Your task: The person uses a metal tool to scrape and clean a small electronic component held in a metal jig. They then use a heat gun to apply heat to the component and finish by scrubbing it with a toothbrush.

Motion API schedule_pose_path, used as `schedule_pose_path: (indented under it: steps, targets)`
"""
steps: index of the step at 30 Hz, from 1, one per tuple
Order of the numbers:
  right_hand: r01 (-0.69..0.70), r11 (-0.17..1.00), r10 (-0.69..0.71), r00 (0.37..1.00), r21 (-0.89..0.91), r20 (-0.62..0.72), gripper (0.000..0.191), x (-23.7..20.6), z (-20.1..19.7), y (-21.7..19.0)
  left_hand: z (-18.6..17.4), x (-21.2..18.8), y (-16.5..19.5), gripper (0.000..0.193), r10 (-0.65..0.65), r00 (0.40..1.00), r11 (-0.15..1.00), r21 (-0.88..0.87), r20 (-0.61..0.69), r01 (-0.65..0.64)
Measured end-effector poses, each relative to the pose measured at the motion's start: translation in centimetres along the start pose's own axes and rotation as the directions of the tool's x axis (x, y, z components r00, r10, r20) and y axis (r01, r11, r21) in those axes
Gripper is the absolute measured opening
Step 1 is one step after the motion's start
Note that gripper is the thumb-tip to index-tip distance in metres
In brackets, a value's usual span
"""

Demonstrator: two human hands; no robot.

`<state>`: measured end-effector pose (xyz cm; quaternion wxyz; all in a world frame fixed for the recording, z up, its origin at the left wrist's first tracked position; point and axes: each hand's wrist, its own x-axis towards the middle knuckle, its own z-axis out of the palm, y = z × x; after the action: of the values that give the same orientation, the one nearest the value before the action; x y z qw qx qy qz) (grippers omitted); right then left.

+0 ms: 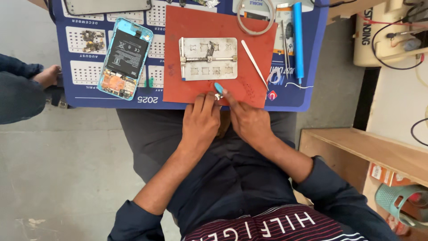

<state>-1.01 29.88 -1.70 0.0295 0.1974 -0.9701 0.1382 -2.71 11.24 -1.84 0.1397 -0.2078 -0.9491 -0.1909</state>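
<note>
My left hand (200, 124) and my right hand (246, 119) meet at the near edge of a red mat (249, 87). Together their fingertips pinch a small silvery part (218, 96). A light blue pick (219, 87) sticks up from the fingers of my right hand. Just beyond the hands a metal board holder (208, 58) lies on the mat. A white spudger (254, 64) lies to its right. An opened light blue phone (125, 58) with its battery showing lies to the left on a blue desk mat (89, 96).
A blue-handled screwdriver (298, 40) and tweezers (284, 42) lie at the right of the blue mat, a clear tape ring (256, 18) behind. Small circuit parts (92, 40) lie far left. Another person's hand (47, 76) rests at the left edge. A wooden shelf (356, 143) stands right.
</note>
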Motion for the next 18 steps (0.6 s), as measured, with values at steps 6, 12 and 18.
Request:
schedule_pose_path:
  steps: [6, 12, 18]
  targets:
    - [0.013, 0.999, -0.01, 0.999, -0.051, 0.05, 0.054, -0.7, -0.5, 0.4, 0.0, 0.6, -0.8, 0.016, -0.089, 0.995, 0.969, -0.234, -0.039, 0.077]
    - [0.021, 0.999, -0.022, 1.0, -0.046, -0.017, 0.057, -0.5, -0.8, 0.7, 0.2, 0.4, -0.9, 0.01, -0.13, 0.991, 0.946, -0.303, -0.026, 0.117]
    - [0.102, 0.994, -0.101, 0.994, -0.042, 0.036, 0.057, 1.8, -0.6, 0.8, 0.2, 0.5, -0.9, 0.02, -0.057, 0.998, 0.968, -0.245, -0.012, 0.052]
